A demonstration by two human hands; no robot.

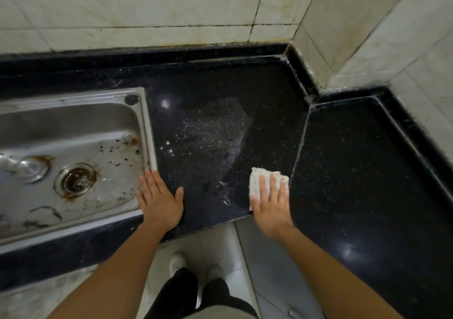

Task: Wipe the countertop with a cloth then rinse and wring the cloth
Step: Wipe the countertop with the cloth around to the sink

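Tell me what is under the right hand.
The white cloth lies flat under the right hand, on the black countertop. Its far edge shows past the fingers; the part beneath the palm is covered.

Left hand (160, 199) laid flat, palm down, fingers spread and pointing away from the body, thumb out to the right. Right hand (270, 208) also palm down, fingers extended forward and slightly apart, pressing flat. Both forearms bare, reaching forward and converging from the lower corners, elbows out of view.
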